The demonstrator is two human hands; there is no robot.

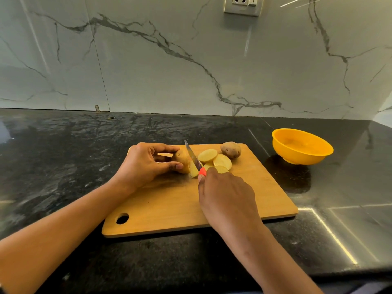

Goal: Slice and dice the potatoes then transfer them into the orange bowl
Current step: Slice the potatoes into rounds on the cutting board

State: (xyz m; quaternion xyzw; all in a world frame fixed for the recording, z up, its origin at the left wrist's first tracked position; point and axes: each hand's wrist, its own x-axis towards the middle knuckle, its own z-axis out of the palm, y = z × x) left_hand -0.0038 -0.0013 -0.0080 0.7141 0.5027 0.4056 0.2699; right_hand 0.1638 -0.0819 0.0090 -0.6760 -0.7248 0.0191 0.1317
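The half-cut potato (182, 160) rests on the wooden cutting board (265, 187), pinched by the left hand (146, 164). The fingers curl over its top and far side, and the thumb presses its near side, so only the cut end pokes out past the fingertips. The knife (193, 158) has its blade tilted, tip pointing away from the person, and lies against that cut face just right of the left fingertips. A fresh pale piece (194, 171) leans beneath the blade. The right hand (227, 198) is wrapped closed around the knife's handle, and only a short red-orange stub of it shows beyond the knuckles. Just right of the blade, several round slices (214, 160) lie overlapping on the board, the nearest partly hidden by the right hand. A whole unpeeled potato (230, 150) sits behind them near the board's far edge, touching the slice pile. The orange bowl (302, 146) stands upright on the dark stone countertop (63, 155), off the board's far right corner and well apart from both hands.
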